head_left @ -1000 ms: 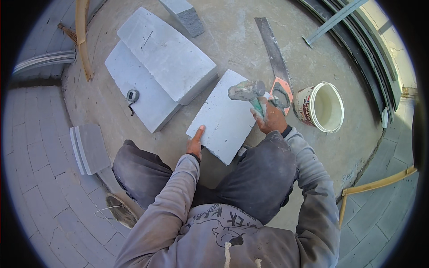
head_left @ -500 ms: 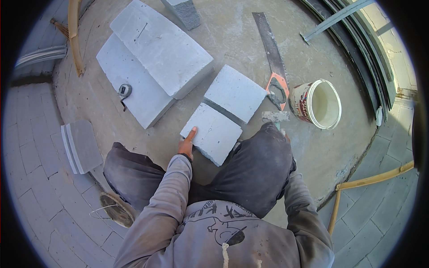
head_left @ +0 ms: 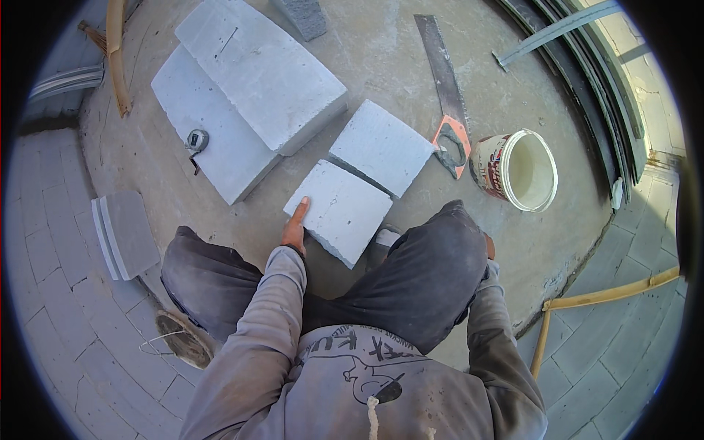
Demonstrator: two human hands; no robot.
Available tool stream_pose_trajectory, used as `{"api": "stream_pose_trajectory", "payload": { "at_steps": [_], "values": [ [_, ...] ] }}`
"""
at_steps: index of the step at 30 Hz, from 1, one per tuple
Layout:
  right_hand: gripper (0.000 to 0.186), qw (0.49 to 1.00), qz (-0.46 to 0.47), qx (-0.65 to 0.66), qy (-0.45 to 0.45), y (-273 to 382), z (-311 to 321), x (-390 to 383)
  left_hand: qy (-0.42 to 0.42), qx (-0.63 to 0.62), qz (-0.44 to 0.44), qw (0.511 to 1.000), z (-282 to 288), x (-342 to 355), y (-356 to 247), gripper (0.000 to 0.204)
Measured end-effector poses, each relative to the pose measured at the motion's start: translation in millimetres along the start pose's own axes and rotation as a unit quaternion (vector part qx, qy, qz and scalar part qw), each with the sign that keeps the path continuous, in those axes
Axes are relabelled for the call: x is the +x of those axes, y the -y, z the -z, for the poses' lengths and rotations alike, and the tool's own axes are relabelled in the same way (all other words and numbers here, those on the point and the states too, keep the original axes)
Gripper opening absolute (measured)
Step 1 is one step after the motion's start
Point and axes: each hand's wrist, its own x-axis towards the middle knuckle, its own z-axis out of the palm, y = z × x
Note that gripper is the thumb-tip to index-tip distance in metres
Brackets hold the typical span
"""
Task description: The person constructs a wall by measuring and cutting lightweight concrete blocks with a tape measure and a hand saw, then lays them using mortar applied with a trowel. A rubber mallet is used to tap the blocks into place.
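Head view: left hand (head_left: 295, 233) is touching a squarish, pale grey-white masonry block (head_left: 340, 213)

One finger of the left hand is lying on top of the block at its left corner, while the others are mostly hiding from view (I cannot tell whether they are together, apart or clamped on the edge). The block is lying just right of that fingertip. The right hand (head_left: 490, 247) is showing only partly behind the dark-grey trousered right knee (head_left: 440, 257), so I cannot tell how its fingers are standing or whether they are holding anything.

Beyond the block from the left fingers, a second squarish, grey-white masonry piece (head_left: 383, 147) is sitting across a narrow gap. Ahead and left of the fingertip, a large, pale grey slab (head_left: 262, 70) is overlapping another grey slab (head_left: 213, 110), which is bearing a small grey-and-black tape measure (head_left: 196, 139). Well ahead of the right fingers, an orange-handled metal handsaw (head_left: 452, 147) is lying near a white plastic bucket (head_left: 490, 169).
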Motion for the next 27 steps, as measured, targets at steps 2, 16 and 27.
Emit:
{"api": "stream_pose_trajectory", "payload": {
  "at_steps": [2, 16, 27],
  "values": [
    [0.039, 0.998, 0.003, 0.051, -0.021, 50.6, 45.9, -2.8, 0.031, -0.027, 0.057, 0.998, -14.4, -16.9, -17.6, 0.084],
    [0.09, 0.975, 0.16, 0.136, -0.069, 203.4, 12.4, 59.8, -0.08, 0.266, 0.03, 0.96, 36.9, 5.8, -19.2, 0.075],
    [0.099, 0.955, 0.075, 0.283, 0.048, 180.1, -40.3, 67.6, -0.041, 0.45, -0.409, 0.793, -116.8, 40.4, -71.8, 0.066]
  ]
}}
